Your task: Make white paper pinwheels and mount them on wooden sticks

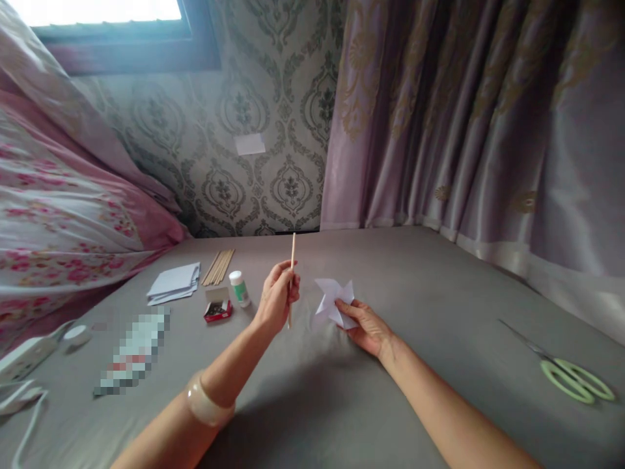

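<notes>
My left hand (pixel 277 298) pinches a thin wooden stick (pixel 291 257) and holds it upright above the grey bed sheet (pixel 415 286). Just to its right, my right hand (pixel 366 326) grips a white folded paper pinwheel (pixel 333 298) by its lower edge, close to the sheet. Stick and pinwheel are a short gap apart, not touching.
To the left lie a bundle of wooden sticks (pixel 219 267), a small white glue bottle (pixel 239 288), a red box of pins (pixel 217 307), a stack of white paper (pixel 174 284) and a power strip (pixel 24 357). Green-handled scissors (pixel 571 374) lie at the right. A curtain (pixel 488 124) hangs behind.
</notes>
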Demonstrator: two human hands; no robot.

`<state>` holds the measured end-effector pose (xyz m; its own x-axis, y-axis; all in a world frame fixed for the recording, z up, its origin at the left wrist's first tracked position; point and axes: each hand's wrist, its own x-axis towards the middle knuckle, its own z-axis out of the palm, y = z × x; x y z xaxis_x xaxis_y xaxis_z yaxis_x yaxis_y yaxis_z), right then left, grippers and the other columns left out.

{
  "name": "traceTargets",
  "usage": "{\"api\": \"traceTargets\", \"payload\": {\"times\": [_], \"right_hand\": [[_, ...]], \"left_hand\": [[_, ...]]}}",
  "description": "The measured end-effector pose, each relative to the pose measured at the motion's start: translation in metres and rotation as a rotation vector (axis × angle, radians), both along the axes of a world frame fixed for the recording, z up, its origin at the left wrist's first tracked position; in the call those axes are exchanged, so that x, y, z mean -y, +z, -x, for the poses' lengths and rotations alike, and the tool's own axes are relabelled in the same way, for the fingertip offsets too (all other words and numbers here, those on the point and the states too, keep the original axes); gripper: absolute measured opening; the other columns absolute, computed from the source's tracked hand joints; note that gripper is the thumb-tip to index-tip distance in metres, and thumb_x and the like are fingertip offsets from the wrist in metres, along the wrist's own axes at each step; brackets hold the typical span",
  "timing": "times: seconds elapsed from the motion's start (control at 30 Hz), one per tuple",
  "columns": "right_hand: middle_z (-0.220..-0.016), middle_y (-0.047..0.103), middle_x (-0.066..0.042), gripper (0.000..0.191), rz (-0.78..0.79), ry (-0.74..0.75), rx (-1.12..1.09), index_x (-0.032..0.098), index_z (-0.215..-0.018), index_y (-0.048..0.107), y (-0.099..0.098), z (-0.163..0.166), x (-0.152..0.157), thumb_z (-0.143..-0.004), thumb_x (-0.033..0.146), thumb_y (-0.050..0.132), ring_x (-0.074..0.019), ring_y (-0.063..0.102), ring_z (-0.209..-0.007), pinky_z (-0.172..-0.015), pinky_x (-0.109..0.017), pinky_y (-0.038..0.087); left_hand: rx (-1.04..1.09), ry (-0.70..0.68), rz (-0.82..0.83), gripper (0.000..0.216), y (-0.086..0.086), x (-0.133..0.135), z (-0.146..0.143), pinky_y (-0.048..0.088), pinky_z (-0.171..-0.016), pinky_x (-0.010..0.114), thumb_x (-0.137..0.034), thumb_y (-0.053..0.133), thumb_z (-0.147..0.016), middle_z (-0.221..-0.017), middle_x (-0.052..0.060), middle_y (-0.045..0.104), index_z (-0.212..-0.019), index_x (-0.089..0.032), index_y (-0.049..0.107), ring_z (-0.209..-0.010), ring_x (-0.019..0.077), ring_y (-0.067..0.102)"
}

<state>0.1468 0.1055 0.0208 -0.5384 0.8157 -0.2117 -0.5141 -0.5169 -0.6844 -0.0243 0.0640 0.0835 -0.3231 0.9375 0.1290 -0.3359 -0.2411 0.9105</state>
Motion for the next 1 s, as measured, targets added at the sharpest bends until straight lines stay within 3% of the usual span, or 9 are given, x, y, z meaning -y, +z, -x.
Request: {"api": "traceTargets", "payload": {"times": [0.13,0.33,0.6,0.77,1.0], "right_hand": [[-0.075,0.073,-0.001,0.032,-0.037,-0.008,-0.005,0.016,-0.076,0.07,0.009,-0.006,-0.001,-0.05,0.02,0.088,-0.0117,0.066,-0.065,-0.065,-0.021,0.051],[-0.072,0.072,0.002,0.031,-0.119,-0.026,-0.024,0.019,-0.072,0.07,0.016,-0.014,-0.002,-0.048,0.026,0.089,-0.0107,0.063,-0.064,-0.062,-0.02,0.049],[-0.064,0.062,0.007,0.027,-0.209,-0.004,-0.054,0.022,-0.068,0.066,0.027,-0.021,0.004,-0.053,0.03,0.087,-0.0071,0.054,-0.058,-0.057,-0.02,0.045],[-0.059,0.053,0.008,0.033,-0.202,0.034,-0.08,0.022,-0.062,0.062,0.036,-0.019,0.012,-0.046,0.03,0.09,-0.0065,0.046,-0.053,-0.056,-0.019,0.044],[-0.069,0.053,0.005,0.037,-0.219,0.016,-0.087,0.023,-0.059,0.059,0.037,-0.019,0.016,-0.043,0.033,0.09,-0.0081,0.043,-0.059,-0.054,-0.021,0.04]], "left_hand": [[0.065,-0.096,0.059,0.046,-0.012,0.025,-0.013,0.018,-0.042,0.016,-0.038,0.07,-0.072,-0.058,-0.006,0.047,-0.11,-0.016,0.056,-0.044,0.003,0.034],[0.157,-0.147,0.125,0.045,-0.021,0.049,-0.022,0.024,-0.043,0.016,-0.037,0.075,-0.069,-0.062,-0.004,0.051,-0.107,-0.016,0.061,-0.047,0.003,0.038],[0.183,-0.21,0.159,0.038,-0.022,0.061,-0.032,0.032,-0.044,0.018,-0.033,0.078,-0.068,-0.063,-0.002,0.056,-0.1,-0.017,0.066,-0.048,0.0047,0.045],[0.17,-0.269,0.188,0.035,-0.025,0.067,-0.04,0.034,-0.044,0.019,-0.033,0.077,-0.069,-0.062,-0.002,0.058,-0.099,-0.019,0.067,-0.047,0.0057,0.047],[0.15,-0.33,0.201,0.034,-0.024,0.072,-0.046,0.036,-0.043,0.02,-0.033,0.076,-0.07,-0.06,-0.003,0.058,-0.1,-0.019,0.068,-0.045,0.0065,0.049]]}}
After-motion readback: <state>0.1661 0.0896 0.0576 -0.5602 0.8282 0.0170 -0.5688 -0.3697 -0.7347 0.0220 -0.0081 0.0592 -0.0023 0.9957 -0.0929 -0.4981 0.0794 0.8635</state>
